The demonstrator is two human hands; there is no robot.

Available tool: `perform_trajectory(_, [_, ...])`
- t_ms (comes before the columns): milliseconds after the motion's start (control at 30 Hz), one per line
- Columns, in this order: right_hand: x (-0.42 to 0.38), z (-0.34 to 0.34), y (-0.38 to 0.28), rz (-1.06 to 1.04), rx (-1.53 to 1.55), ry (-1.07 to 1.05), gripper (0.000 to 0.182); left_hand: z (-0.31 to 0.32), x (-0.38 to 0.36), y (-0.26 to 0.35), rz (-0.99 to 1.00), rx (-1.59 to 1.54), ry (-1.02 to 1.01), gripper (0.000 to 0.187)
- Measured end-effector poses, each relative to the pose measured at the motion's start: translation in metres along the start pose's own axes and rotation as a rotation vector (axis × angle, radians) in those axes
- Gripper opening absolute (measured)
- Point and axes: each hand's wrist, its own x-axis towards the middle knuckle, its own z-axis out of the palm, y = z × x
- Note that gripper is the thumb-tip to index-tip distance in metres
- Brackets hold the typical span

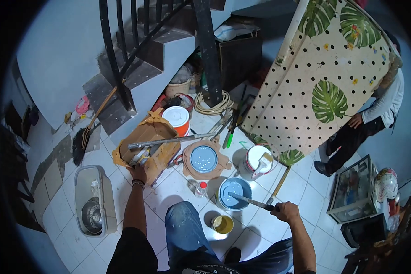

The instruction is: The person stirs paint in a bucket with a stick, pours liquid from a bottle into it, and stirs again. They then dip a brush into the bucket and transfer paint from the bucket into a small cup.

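Observation:
My right hand point(286, 212) is closed round the dark handle of a long stirring stick point(251, 200), whose far end dips into light blue paint in a bucket point(233, 193). My left hand point(139, 174) is at the near edge of an open cardboard box point(156, 132) holding tools; its fingers are partly hidden there. Behind the bucket, a wider container of blue paint point(204, 158) sits on brown cardboard. A small bottle with a red cap point(201, 188) stands left of the bucket, and a yellowish tin point(222, 224) stands nearer me.
A white paint pail point(259, 160) carries a brush. Beyond are an orange bucket point(176, 119), a staircase point(123, 82) and a leaning patterned board point(315, 82), with another person point(374, 114) beside it. A grey tub point(96, 201) stands left, a glass case point(354, 189) right.

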Motion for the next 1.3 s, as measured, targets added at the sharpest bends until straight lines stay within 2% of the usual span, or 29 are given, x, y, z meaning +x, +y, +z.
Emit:
perform_trajectory(33, [0.007, 0.003, 0.006, -0.007, 0.007, -0.013, 0.038, -0.002, -0.007, 0.006, -0.099, -0.185, 0.085, 0.043])
perform_trajectory(100, [0.018, 0.006, 0.017, -0.003, 0.035, -0.068, 0.04, -0.009, -0.036, 0.034, -0.246, 0.136, 0.188, 0.06])
perform_trajectory(167, [0.024, 0.009, 0.03, -0.03, 0.051, -0.095, 0.04, -0.035, -0.107, 0.119, -0.164, 0.052, 0.404, 0.068])
perform_trajectory(200, [0.028, 0.008, 0.034, -0.045, 0.058, -0.104, 0.04, -0.046, -0.132, 0.149, 0.127, 0.039, 0.388, 0.073])
perform_trajectory(233, [0.029, 0.007, 0.037, -0.066, 0.073, -0.11, 0.04, -0.032, -0.145, 0.183, 0.524, -0.148, 0.655, 0.071])
perform_trajectory(267, [0.034, 0.007, 0.039, -0.076, 0.035, -0.11, 0.04, -0.012, -0.134, 0.212, 0.727, -0.256, 0.66, 0.073])
perform_trajectory(300, [0.038, 0.008, 0.04, -0.087, 0.0, -0.108, 0.04, -0.035, -0.143, 0.254, 0.521, -0.615, -0.021, 0.078])
perform_trajectory(367, [0.048, 0.019, 0.043, -0.128, -0.07, -0.079, 0.042, -0.052, -0.125, 0.316, 0.073, -0.769, -0.611, 0.082])
perform_trajectory(433, [0.058, 0.031, 0.048, -0.15, -0.081, -0.036, 0.042, -0.078, -0.121, 0.353, 0.084, -0.435, -0.564, 0.086])
perform_trajectory(500, [0.058, 0.032, 0.05, -0.177, -0.062, -0.049, 0.042, -0.051, -0.097, 0.357, 0.269, -0.06, -0.327, 0.089])
perform_trajectory(567, [0.046, 0.006, 0.047, -0.207, -0.009, -0.104, 0.041, -0.038, -0.081, 0.36, 0.276, -0.023, -0.354, 0.091])
perform_trajectory(667, [0.058, 0.01, 0.058, -0.269, -0.011, -0.016, 0.043, -0.048, -0.09, 0.39, 0.206, 0.018, -0.441, 0.093])
perform_trajectory(733, [0.068, 0.012, 0.063, -0.293, -0.031, 0.001, 0.039, -0.045, -0.093, 0.4, 0.299, 0.209, -0.278, 0.095])
perform_trajectory(800, [0.073, 0.003, 0.067, -0.278, -0.01, -0.053, 0.037, -0.051, -0.082, 0.406, 0.336, 0.225, -0.252, 0.098])
perform_trajectory(900, [0.09, -0.008, 0.07, -0.335, -0.038, -0.057, 0.036, -0.087, -0.087, 0.415, 0.409, 0.344, -0.281, 0.092])
perform_trajectory(967, [0.1, -0.014, 0.066, -0.342, -0.045, -0.071, 0.038, -0.087, -0.089, 0.4, 0.5, 0.268, -0.282, 0.08])
perform_trajectory(1000, [0.104, -0.017, 0.066, -0.331, -0.044, -0.08, 0.039, -0.102, -0.101, 0.399, 0.457, 0.168, -0.437, 0.074])
perform_trajectory(1067, [0.101, -0.042, 0.063, -0.344, -0.009, -0.104, 0.041, -0.098, -0.111, 0.362, 0.847, -0.058, -0.248, 0.043])
perform_trajectory(1133, [0.111, -0.048, 0.067, -0.327, 0.001, -0.134, 0.04, -0.114, -0.131, 0.349, 0.659, -0.003, -0.472, 0.073])
perform_trajectory(1167, [0.115, -0.048, 0.067, -0.326, 0.007, -0.152, 0.04, -0.119, -0.141, 0.339, 0.686, -0.069, -0.509, 0.075])
perform_trajectory(1267, [0.12, -0.045, 0.069, -0.322, 0.056, -0.178, 0.042, -0.144, -0.179, 0.333, 0.597, -0.154, -0.587, 0.074])
perform_trajectory(1300, [0.118, -0.047, 0.069, -0.315, 0.059, -0.187, 0.04, -0.143, -0.183, 0.328, 0.58, -0.104, -0.594, 0.071])
